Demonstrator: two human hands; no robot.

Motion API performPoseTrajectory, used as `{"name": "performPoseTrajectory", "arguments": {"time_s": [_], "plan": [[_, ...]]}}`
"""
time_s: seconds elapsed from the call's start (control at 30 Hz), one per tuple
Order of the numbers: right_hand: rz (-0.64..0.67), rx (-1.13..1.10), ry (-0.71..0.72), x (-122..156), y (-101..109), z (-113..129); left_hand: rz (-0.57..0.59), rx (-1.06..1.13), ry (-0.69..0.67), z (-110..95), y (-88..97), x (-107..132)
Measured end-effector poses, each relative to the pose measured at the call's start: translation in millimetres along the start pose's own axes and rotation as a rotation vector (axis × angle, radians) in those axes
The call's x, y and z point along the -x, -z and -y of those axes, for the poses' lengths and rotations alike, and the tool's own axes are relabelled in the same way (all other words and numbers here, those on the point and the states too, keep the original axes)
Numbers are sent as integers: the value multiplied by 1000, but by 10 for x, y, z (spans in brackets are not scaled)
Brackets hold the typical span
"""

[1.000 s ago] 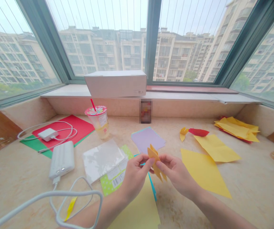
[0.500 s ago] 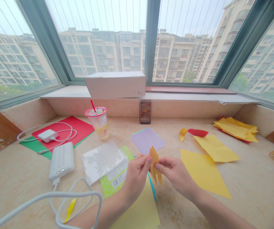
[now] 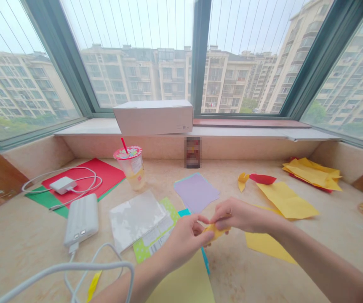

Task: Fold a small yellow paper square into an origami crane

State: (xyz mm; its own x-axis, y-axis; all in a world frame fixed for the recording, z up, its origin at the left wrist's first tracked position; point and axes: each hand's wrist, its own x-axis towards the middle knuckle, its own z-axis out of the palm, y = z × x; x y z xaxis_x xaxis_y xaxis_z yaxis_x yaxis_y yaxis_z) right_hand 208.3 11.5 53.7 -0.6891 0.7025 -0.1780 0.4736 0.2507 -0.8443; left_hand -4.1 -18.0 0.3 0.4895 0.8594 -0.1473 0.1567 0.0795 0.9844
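Observation:
A small piece of folded yellow paper (image 3: 217,231) is held between both hands, above the counter near its front middle. My left hand (image 3: 189,235) grips its left end with thumb and fingers closed. From above, my right hand (image 3: 232,215) pinches the paper's far side and right end. The fingers cover much of it, so its full shape is hidden. Below the hands lies a pale yellow sheet (image 3: 184,280), with a bit of blue paper (image 3: 184,212) showing beside them. Just beyond is a stack topped by a lilac sheet (image 3: 196,191).
Left of my hands lie a clear plastic sleeve (image 3: 135,219), a white power bank (image 3: 82,219) with cables, and red paper (image 3: 96,176). A lidded drink cup (image 3: 134,168) stands behind. Yellow sheets (image 3: 287,200), a red-and-yellow folded piece (image 3: 262,179) and a paper pile (image 3: 314,173) lie right.
The folded paper has gone from upright to lying nearly level, slightly lower and to the right. My right hand has swung up over it, its forearm now crossing the yellow sheets.

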Motion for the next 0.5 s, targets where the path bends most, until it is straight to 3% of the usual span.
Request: {"name": "performPoseTrajectory", "arguments": {"time_s": [0.13,0.3,0.37,0.4,0.43,0.5], "plan": [[132,150,-77,-141,112,165,147,77,100,21,-57,10],[134,247,76,-364,197,154,139,160,71,-7,-57,-5],[-20,356,201,-547,306,35,81,203,53,-18,-58,-18],[-157,478,242,-668,375,-44,41,231,56,-19,-62,-26],[-389,639,238,-806,445,-131,-1,265,61,-15,-70,-34],[-581,739,203,-1105,568,-315,-68,335,81,4,-86,-50]]}}
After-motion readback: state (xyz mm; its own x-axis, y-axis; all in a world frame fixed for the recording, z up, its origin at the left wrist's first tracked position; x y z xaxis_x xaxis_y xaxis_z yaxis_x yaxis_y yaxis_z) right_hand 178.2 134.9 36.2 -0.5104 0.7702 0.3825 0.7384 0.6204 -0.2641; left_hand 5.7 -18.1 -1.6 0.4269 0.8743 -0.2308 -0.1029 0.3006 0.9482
